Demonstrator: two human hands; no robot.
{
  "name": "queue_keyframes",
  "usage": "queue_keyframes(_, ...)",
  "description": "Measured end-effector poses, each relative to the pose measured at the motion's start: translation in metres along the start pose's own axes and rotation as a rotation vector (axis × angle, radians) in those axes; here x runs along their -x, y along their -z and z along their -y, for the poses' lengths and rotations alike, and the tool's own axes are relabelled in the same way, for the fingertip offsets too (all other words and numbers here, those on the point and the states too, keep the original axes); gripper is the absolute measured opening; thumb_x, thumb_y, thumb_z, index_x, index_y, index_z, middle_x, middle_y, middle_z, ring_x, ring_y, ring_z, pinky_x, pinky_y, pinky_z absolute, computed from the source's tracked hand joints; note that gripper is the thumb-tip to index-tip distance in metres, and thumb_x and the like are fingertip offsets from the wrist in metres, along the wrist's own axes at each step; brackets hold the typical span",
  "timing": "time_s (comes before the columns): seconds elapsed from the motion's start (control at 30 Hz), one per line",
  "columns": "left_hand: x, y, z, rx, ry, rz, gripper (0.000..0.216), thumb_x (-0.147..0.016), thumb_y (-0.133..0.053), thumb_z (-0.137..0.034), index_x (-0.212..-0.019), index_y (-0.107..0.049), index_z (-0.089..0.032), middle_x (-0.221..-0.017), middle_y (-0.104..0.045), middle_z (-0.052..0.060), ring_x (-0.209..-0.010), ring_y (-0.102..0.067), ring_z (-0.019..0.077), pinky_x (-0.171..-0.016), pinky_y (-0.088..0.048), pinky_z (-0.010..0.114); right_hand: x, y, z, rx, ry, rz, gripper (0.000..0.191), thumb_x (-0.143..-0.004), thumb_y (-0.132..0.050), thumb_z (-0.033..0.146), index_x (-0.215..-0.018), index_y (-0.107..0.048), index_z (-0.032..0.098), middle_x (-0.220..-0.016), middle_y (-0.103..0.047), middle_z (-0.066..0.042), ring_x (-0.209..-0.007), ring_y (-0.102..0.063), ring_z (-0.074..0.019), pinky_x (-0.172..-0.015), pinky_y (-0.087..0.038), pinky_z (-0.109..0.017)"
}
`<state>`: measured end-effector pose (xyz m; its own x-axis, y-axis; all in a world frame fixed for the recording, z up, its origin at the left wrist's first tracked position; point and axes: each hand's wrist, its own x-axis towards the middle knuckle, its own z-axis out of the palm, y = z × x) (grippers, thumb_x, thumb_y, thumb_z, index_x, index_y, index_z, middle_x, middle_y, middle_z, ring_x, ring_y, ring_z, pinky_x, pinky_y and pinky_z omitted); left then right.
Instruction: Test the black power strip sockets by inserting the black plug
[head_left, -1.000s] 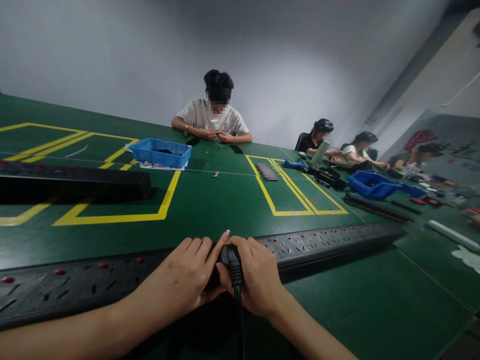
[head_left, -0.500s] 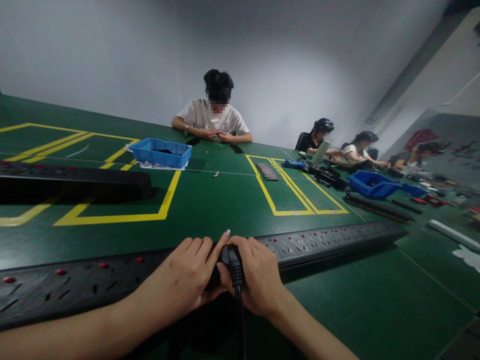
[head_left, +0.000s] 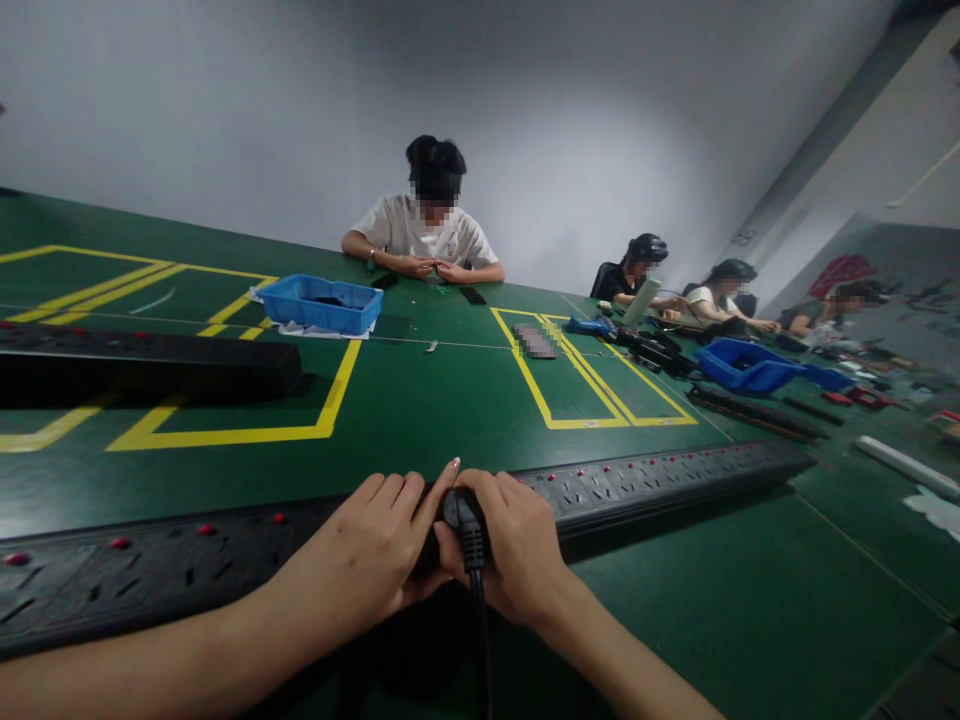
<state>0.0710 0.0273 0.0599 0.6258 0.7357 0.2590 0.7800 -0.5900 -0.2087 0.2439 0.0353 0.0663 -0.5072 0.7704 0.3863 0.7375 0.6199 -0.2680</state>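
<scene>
A long black power strip (head_left: pixel 645 478) with red switches runs across the green table in front of me. My left hand (head_left: pixel 367 555) lies over the strip with its fingers curled down on it. My right hand (head_left: pixel 514 550) is closed round a black plug (head_left: pixel 463 515) that sits on the strip between both hands. The plug's black cable (head_left: pixel 480 640) drops toward me.
A second black power strip (head_left: pixel 150 362) lies at the left inside yellow floor-tape lines (head_left: pixel 330 400). A blue bin (head_left: pixel 319 305) stands further back. One person sits opposite; several others work at the right near another blue bin (head_left: pixel 742 368) and tools.
</scene>
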Motion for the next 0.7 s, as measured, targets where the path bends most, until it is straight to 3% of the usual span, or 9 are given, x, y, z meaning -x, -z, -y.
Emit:
queue_keyframes(0.4, -0.0007, 0.0009, -0.0007, -0.019, 0.009, -0.007, 0.062, -0.082, -0.036, -0.041, -0.134, -0.025, -0.009, -0.083, -0.053, 0.009, -0.073, -0.047, 0.0219, -0.066, -0.032, 0.035, -0.0006, -0.0014, -0.0031, 0.006, 0.014, 0.001, 0.037, -0.071, -0.053, 0.029, -0.106, -0.043, 0.02, -0.09, -0.057, -0.003, -0.076, -0.05, -0.0181, -0.067, -0.037, -0.028)
queue_keyframes(0.7, -0.0001, 0.0038, -0.0007, -0.015, 0.013, 0.014, 0.063, -0.082, -0.034, -0.042, -0.135, -0.023, -0.01, -0.085, -0.052, 0.009, -0.074, -0.046, 0.0221, -0.066, -0.032, 0.036, -0.0018, -0.0007, -0.0004, 0.019, 0.004, -0.009, 0.03, -0.076, -0.049, 0.031, -0.103, -0.044, 0.02, -0.088, -0.058, -0.004, -0.074, -0.05, -0.0174, -0.066, -0.037, -0.027)
